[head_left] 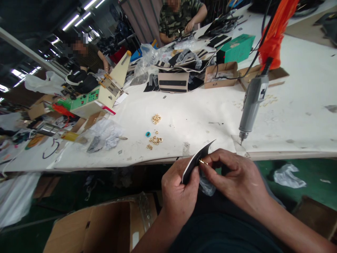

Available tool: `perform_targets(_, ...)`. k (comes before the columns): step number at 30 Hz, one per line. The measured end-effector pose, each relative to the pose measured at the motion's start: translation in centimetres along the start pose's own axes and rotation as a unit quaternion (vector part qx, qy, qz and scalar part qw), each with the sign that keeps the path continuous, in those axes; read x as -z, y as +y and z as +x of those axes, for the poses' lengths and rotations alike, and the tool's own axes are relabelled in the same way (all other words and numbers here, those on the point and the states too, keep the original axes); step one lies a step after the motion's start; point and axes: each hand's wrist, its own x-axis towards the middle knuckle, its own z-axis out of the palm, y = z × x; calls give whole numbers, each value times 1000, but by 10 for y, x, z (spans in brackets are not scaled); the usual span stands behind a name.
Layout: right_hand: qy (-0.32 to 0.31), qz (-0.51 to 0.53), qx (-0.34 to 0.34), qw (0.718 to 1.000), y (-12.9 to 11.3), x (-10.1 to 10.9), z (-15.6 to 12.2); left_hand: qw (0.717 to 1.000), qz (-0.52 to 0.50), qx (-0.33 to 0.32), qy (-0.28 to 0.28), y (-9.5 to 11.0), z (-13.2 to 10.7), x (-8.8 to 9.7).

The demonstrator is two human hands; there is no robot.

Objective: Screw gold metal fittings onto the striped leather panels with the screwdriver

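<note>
- Left hand [180, 186]: lower centre of the frame. Thumb and fingers are closed on the panel [202, 153], with no gap at the grip.
- Right hand [233, 172]: right of the left hand. Thumb and forefinger are pinched together on the fitting [203, 162].
- Panel: centre of the frame, just below the table's near edge; tilted, black face toward the right hand, pale edge toward the left.
- Fitting: small, gold-coloured, positioned at the black face. Full seating cannot be determined.
- Plastic [207, 186]: clear, directly below the two hands.
- Table [192, 116]: white, across the middle of the frame.
- Gold parts [156, 118]: loose groups, left of centre on the table. A blue ring [147, 134] lies beside them.
- Driver [252, 105]: grey, bit pointing down, right of centre. An orange wrap [275, 38] is above it.
- Green box [235, 49]: upper right of centre, behind a small carton [221, 75].
- Machine [92, 100]: cream casing, left side.
- Co-worker [181, 17]: camouflage top, upper centre, at the far side.
</note>
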Motion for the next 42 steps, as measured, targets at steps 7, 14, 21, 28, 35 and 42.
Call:
perform_targets(7,-10,-18,16,1000,2,-2,-2,1000,13,-12,-5,-3,0,1)
perform_targets(14,-17,-137,139,981,8,-2,-2,1000,-5,9,-21,-6,-3,-2)
perform_targets(21,-36,-48,108,992,11,-5,-3,998,10,-51,23,-5,-7,-2)
perform_targets(28,21,14,72,997,7,-6,-9,996,-22,-83,30,-2,-5,-4)
perform_targets(35,19,36,10,999,9,-6,-8,995,-81,50,5,-5,-5,-2)
perform_targets(42,-8,11,-52,999,24,-4,-17,949,-254,187,11,1,-11,-2)
